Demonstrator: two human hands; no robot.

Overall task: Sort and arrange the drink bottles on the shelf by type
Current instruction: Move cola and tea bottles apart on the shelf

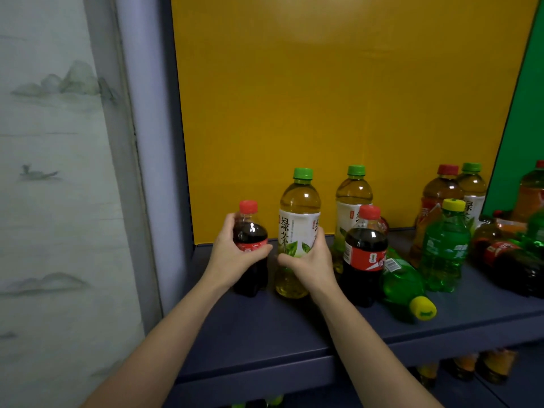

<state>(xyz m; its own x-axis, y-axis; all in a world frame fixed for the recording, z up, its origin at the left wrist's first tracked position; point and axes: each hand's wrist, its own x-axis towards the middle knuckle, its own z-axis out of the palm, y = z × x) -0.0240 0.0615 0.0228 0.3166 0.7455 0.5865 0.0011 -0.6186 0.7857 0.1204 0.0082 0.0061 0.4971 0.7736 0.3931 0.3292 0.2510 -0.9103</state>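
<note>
Sorting at the left end of the shelf (279, 328), I have my left hand (235, 256) curled round the small cola bottle (251, 228) and my right hand (312, 260) gripping the green tea bottle (298, 201) just beside it. Both bottles are upright and both forearms reach forward. Next, I judge, each should go to its own kind, the cola toward the larger cola bottle (365, 254).

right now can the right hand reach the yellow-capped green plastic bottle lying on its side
Probably, once freed: the right hand grips the green-capped tea bottle. The lying green bottle points its cap at the shelf's front; the big cola bottle stands beside it.
</note>
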